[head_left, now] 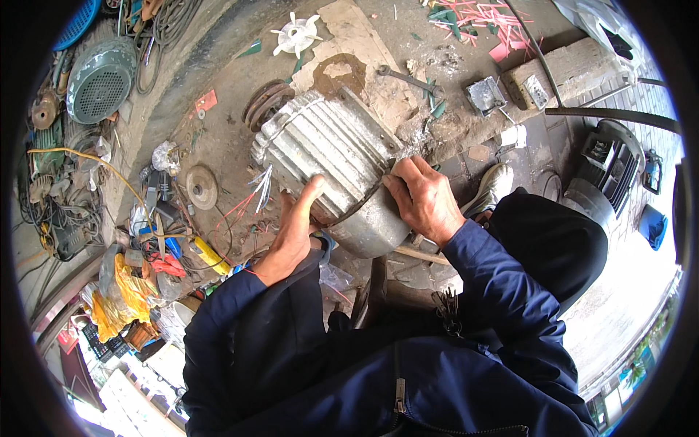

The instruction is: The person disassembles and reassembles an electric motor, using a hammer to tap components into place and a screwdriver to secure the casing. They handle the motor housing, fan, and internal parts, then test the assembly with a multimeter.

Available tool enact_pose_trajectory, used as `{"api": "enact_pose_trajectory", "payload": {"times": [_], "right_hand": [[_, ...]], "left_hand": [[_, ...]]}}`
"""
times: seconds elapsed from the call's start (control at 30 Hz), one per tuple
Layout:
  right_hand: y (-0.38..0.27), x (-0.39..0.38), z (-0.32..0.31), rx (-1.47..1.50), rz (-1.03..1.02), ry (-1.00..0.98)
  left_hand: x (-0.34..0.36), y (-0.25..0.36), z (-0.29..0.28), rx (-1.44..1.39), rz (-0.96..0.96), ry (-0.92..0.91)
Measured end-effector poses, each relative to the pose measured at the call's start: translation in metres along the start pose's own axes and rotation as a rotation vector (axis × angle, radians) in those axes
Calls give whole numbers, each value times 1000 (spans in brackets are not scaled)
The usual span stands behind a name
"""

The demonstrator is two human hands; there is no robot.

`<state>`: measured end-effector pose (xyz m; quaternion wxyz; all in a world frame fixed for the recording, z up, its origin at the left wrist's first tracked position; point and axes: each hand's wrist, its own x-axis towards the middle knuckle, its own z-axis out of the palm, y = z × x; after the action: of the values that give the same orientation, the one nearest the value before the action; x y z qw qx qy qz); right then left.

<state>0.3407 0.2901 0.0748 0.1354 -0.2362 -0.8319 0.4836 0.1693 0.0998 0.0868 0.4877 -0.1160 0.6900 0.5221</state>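
In front of me an electric motor (328, 149) lies on its side, its ribbed grey housing dusty and worn. A grooved pulley (266, 104) sits on its far left end. At the near end is a smooth, rounded grey fan cover (371, 227). My left hand (290, 237) grips the motor's left side, thumb up along the ribs; its other fingers are partly hidden. On the right, my right hand (424, 195) curls its fingers over the edge where the cover meets the housing. Loose wires (261, 191) stick out of the motor's left side.
A white plastic fan (296, 35) and a wrench (411, 81) lie beyond the motor on cardboard. Another motor (608, 171) stands at the right, near a wooden block (561, 69). Tools, cables and a perforated round cover (102, 80) crowd the left.
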Motion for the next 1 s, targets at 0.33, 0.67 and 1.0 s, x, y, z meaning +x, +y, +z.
{"api": "enact_pose_trajectory", "payload": {"times": [0.33, 0.67, 1.0], "right_hand": [[9, 8, -6, -11, -120, -87], [4, 13, -8, -98, -126, -133], [8, 17, -7, -185, -204, -125]], "left_hand": [[3, -4, -3, -2, -19, 36], [-3, 1, 4, -55, 15, 51], [-1, 1, 5, -107, 18, 40]]}}
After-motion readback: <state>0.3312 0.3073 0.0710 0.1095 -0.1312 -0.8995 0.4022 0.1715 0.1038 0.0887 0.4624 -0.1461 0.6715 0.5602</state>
